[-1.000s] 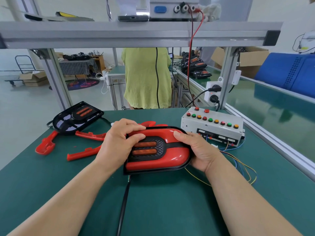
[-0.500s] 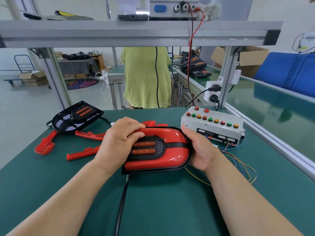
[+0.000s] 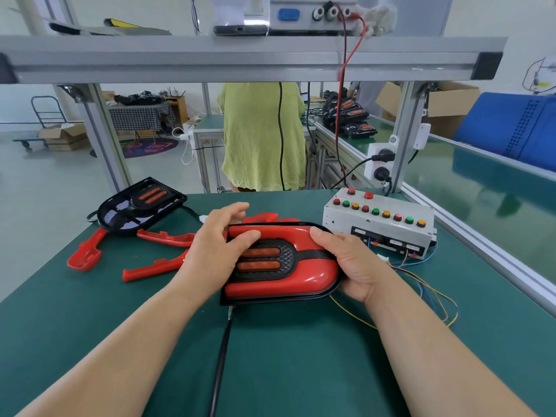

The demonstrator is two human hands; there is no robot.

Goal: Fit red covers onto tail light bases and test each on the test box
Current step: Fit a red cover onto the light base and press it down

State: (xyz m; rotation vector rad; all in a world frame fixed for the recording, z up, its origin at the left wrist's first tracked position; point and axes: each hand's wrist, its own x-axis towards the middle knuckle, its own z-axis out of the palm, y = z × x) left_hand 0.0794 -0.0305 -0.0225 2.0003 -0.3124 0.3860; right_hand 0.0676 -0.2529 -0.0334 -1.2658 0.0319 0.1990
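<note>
- Hands are both working on one tail light [image 3: 279,266], which is lying at the middle of the green worktop [image 3: 301,371].
- Right hand [image 3: 355,266] is gripping the light's rounded right end, with the thumb lying over the top edge and the fingers curling underneath.
- Left hand [image 3: 210,251] is resting at the left end, its thumb pressing on the red cover [image 3: 313,245]; its fingers are hovering loosely above the far edge, blurred, and are holding nothing.
- Red cover is sitting on the black base [image 3: 270,300], whose rim is showing along the near edge.
- Black cable [image 3: 221,356] is running from under the light toward the near edge of the worktop.
- Test box [image 3: 379,227], with its row of coloured buttons, is standing just behind the right hand, and thin coloured wires [image 3: 436,296] are trailing from its front.
- Second base [image 3: 141,203] is lying uncovered at the far left, with loose red covers [image 3: 156,267] lying between it and the left hand.
- Person in a green top [image 3: 261,136] is standing beyond the worktop.
</note>
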